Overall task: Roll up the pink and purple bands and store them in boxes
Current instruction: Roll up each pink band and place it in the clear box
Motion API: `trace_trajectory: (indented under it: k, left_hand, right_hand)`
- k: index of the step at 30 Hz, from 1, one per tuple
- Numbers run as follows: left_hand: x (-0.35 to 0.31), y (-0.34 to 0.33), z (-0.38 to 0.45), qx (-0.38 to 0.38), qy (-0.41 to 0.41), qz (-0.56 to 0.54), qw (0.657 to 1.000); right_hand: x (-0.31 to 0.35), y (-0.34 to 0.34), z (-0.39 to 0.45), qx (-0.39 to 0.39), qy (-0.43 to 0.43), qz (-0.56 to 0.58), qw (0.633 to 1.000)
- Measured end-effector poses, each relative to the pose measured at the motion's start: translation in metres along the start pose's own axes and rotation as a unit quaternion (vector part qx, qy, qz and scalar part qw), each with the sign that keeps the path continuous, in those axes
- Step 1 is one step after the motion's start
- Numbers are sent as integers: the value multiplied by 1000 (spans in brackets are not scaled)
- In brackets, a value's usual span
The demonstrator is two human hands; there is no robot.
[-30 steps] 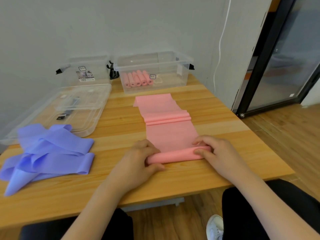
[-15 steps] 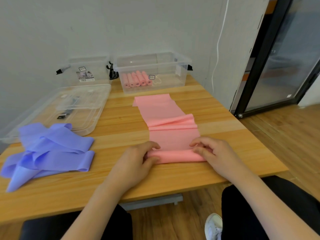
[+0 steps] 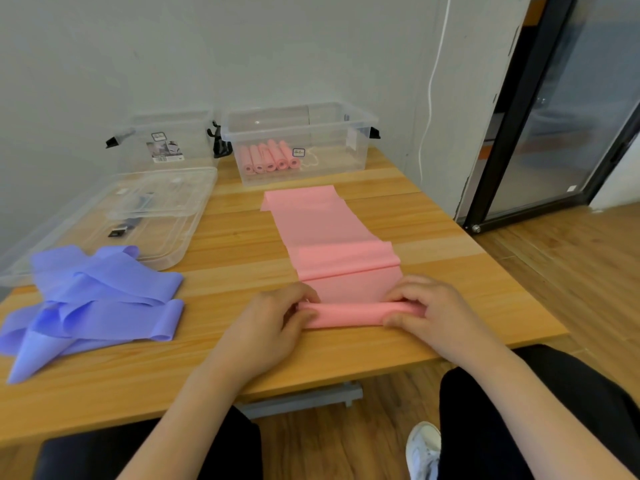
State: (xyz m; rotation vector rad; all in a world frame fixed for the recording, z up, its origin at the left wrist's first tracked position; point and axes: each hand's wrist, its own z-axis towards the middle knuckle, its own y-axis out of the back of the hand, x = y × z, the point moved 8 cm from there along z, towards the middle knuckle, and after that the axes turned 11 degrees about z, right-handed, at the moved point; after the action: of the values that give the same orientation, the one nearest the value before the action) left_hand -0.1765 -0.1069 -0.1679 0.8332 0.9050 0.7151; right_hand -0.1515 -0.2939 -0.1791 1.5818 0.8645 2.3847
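Clearly, from the head view, two hands are working one pink band point(image 3: 332, 237) on the wooden table point(image 3: 450, 258). The left hand point(image 3: 266, 327) is pinching the left end of its rolled part between thumb and curled fingers, and the right hand point(image 3: 429, 313) is pinching the right end the same way, fingers bent over the top of the roll. This band is lying lengthwise away from the person, matte and salmon-pink, with one raised fold crossing it just beyond the roll and its far end reaching near the right clear box point(image 3: 301, 140). Five finished pink rolls point(image 3: 268, 159) are sitting side by side inside that box. A second clear box point(image 3: 166, 143) is standing to its left, with two clear lids point(image 3: 145, 220) stacked in front. Purple bands point(image 3: 93, 299) are lying in a loose heap at the table's left; their number cannot be told.
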Motion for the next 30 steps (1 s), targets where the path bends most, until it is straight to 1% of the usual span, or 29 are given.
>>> trace_trajectory:
  k: [4, 6, 9, 11, 13, 15, 17, 20, 22, 24, 26, 30]
  left_hand:
    - [-4, -12, 1, 59, -37, 1, 998]
    - [-1, -11, 0, 42, -25, 9, 999]
    - [2, -5, -1, 8, 7, 5, 1000]
    - [0, -4, -1, 9, -5, 5, 1000]
    - [-4, -7, -1, 27, -37, -1, 999]
    - [-7, -9, 0, 45, -50, -5, 998]
    - [-6, -9, 0, 34, -44, 4, 998]
    - [-1, -3, -1, -4, -5, -2, 1000]
    - [-2, -3, -2, -2, -10, -5, 1000]
    - [-5, -7, -2, 22, -37, 4, 999]
    - [-7, -8, -2, 30, -40, 12, 999]
    - [-3, -2, -3, -12, -9, 14, 1000]
  right_hand:
    - [-2, 7, -3, -47, -16, 26, 998]
    - [-4, 8, -5, -43, -25, 39, 998]
    - [-2, 6, -6, -8, -13, 30, 999]
    - [-1, 9, -6, -20, -9, 30, 999]
    - [-2, 12, -6, -37, -7, 30, 999]
    - [-5, 11, -6, -38, -7, 32, 999]
    - [-5, 9, -6, -23, -11, 37, 999]
    - [-5, 10, -7, -13, -21, 26, 999]
    - [-5, 15, -7, -38, -32, 22, 999]
    - [-6, 16, -7, -54, -38, 27, 997]
    - [-6, 15, -7, -46, -44, 29, 998]
    - [-5, 12, -9, -14, -49, 39, 998]
